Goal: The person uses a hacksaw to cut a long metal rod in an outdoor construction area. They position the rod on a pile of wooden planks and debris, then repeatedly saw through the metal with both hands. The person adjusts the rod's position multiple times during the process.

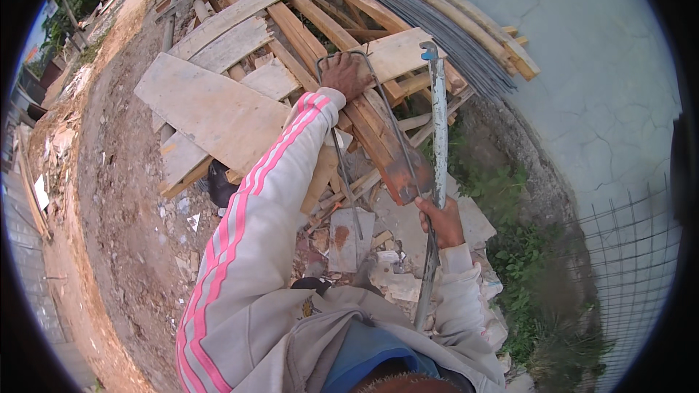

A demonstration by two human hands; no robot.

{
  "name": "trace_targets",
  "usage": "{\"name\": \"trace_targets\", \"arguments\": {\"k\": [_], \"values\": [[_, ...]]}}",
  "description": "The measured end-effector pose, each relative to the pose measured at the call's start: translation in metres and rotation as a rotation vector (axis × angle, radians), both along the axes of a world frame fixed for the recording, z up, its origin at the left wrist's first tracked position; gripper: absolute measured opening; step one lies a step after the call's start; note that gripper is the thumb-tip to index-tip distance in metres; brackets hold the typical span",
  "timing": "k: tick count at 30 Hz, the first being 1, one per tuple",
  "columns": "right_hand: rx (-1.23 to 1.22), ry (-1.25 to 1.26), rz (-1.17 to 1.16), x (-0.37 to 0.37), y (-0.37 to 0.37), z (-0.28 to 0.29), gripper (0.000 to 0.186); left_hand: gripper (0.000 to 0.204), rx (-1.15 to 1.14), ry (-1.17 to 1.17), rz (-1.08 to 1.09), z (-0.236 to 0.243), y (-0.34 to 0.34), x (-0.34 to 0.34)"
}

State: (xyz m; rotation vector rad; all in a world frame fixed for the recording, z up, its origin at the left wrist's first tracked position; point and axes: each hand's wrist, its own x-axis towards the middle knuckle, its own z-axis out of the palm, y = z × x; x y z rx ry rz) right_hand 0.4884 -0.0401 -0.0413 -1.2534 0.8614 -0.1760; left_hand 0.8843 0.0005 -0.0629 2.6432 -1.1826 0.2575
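Observation:
My left hand [344, 74] rests over the bend of a thin dark steel rod [398, 133], its fingers curled on the rod above a thick timber beam [373, 131]. The rod is U-shaped, with two legs running back toward me. Held in my closed right hand [442, 220] is a long worn metal bar [440, 124] with a blue hooked head, pointing away from me. One rod leg runs close to that hand; whether the fingers also hold it, I cannot tell. A rusty metal piece [409, 177] sits at the beam's near end.
Loose boards [218, 102] and timbers are piled ahead and left. Behind the pile lies a bundle of steel rods [437, 36]. Broken rubble [353, 240] covers the ground below me. Weeds [513, 262] border a concrete slab [582, 80] on the right, with wire mesh [630, 269] nearer.

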Motion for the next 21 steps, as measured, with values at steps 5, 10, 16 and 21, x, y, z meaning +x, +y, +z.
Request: {"name": "trace_targets", "arguments": {"k": [5,10,16,21], "values": [[-0.008,0.03,-0.005,0.002,0.0,0.001,0.024,0.07,0.041,0.004,-0.002,0.007,0.002,0.0],[-0.081,0.01,-0.01,-0.001,0.003,-0.004,0.026,0.069,0.05,0.072,-0.037,0.004,-0.001,0.005],[-0.176,0.012,-0.061,-0.008,0.006,0.0,0.027,0.071,0.018,0.015,-0.07,-0.023,-0.018,0.016],[-0.496,0.216,-0.064,-0.069,-0.012,0.012,0.028,0.074,-0.007,-0.093,-0.058,-0.061,-0.028,0.034]]}}
